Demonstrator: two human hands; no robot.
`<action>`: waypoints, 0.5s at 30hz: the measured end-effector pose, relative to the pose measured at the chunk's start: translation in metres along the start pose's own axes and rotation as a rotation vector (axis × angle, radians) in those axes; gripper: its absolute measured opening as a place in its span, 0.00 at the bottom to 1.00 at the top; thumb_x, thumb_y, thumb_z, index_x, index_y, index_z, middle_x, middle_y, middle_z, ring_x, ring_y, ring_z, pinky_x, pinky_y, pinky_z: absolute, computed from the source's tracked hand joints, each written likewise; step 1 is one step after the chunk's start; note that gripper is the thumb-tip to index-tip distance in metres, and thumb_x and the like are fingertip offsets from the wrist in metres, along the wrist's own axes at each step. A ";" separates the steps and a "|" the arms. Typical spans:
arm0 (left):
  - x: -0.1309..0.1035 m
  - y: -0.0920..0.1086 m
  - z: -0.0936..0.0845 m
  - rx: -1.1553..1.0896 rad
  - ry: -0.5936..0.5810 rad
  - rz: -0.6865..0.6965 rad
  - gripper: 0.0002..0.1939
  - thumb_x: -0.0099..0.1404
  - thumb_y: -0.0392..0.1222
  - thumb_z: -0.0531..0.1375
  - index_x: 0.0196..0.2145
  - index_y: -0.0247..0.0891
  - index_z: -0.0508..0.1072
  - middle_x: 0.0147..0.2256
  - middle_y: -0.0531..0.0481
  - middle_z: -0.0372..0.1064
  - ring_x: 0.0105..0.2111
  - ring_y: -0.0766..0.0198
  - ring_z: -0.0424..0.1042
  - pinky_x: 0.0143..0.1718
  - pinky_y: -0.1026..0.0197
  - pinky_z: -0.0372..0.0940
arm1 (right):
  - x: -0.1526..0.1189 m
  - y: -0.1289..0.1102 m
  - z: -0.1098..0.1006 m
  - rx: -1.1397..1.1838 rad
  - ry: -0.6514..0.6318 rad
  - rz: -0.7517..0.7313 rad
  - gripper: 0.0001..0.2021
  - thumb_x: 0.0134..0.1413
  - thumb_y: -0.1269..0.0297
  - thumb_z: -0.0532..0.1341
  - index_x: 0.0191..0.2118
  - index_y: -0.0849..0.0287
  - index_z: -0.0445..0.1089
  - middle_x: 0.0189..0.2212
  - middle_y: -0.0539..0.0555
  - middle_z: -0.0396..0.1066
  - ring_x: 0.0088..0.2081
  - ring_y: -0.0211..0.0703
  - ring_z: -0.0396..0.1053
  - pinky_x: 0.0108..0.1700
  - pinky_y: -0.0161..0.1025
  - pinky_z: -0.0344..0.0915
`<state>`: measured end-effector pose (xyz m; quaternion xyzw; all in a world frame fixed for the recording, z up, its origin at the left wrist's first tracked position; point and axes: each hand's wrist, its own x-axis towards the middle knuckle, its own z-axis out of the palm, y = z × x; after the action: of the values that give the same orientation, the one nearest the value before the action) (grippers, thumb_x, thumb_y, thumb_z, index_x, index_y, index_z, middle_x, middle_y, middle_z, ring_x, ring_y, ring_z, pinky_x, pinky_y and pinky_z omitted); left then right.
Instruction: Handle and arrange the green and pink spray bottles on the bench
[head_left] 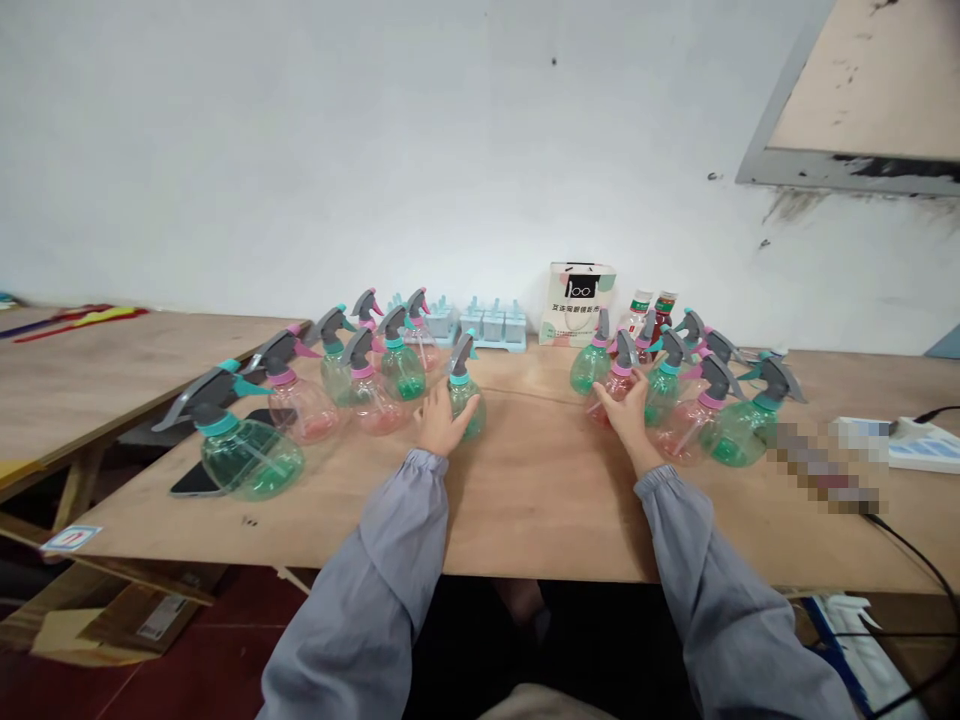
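**Two hands on spray bottles at a wooden table**

A pale, scuffed wall (300, 150) rises beyond the hands; beneath them spreads a smooth wooden tabletop (540, 490). The left hand (442, 415) is curled partway around a translucent green spray bottle (463, 391), round-bellied and teal-collared. The right hand (626, 408) spans a pink spray bottle (617, 383), thumb and fingers on opposite sides. How firm either hold is, I cannot tell. Glossy bottles (379, 405) stand left of the left hand; similar bottles (736, 435) crowd the right hand's outer side. Wood grain stretches between the well-separated hands, back to a printed carton (579, 305) and forward to the straight front edge (555, 576).
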<state>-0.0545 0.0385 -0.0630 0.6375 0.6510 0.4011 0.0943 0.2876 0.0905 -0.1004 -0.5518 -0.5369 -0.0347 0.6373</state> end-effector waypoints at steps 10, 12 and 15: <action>0.003 -0.004 0.008 -0.032 0.099 0.042 0.31 0.60 0.56 0.63 0.54 0.35 0.62 0.52 0.32 0.71 0.56 0.42 0.70 0.56 0.44 0.62 | -0.026 -0.050 -0.024 -0.004 0.205 -0.189 0.35 0.54 0.48 0.63 0.61 0.59 0.52 0.59 0.68 0.56 0.62 0.59 0.58 0.65 0.61 0.55; 0.000 -0.001 0.011 -0.035 0.090 0.075 0.33 0.58 0.57 0.64 0.53 0.34 0.62 0.50 0.33 0.73 0.54 0.43 0.72 0.54 0.47 0.64 | -0.038 -0.076 -0.022 0.042 0.135 -0.272 0.30 0.56 0.51 0.61 0.60 0.55 0.54 0.59 0.65 0.58 0.62 0.58 0.60 0.65 0.60 0.56; -0.010 0.009 0.019 0.041 0.055 0.160 0.37 0.59 0.60 0.63 0.58 0.33 0.61 0.52 0.32 0.72 0.55 0.43 0.72 0.57 0.46 0.61 | -0.049 -0.111 0.004 0.167 -0.123 -0.292 0.30 0.54 0.50 0.63 0.59 0.54 0.56 0.57 0.63 0.61 0.61 0.58 0.62 0.64 0.60 0.58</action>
<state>-0.0336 0.0358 -0.0738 0.6780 0.6084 0.4113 0.0313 0.1933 0.0233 -0.0629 -0.4142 -0.6502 -0.0486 0.6350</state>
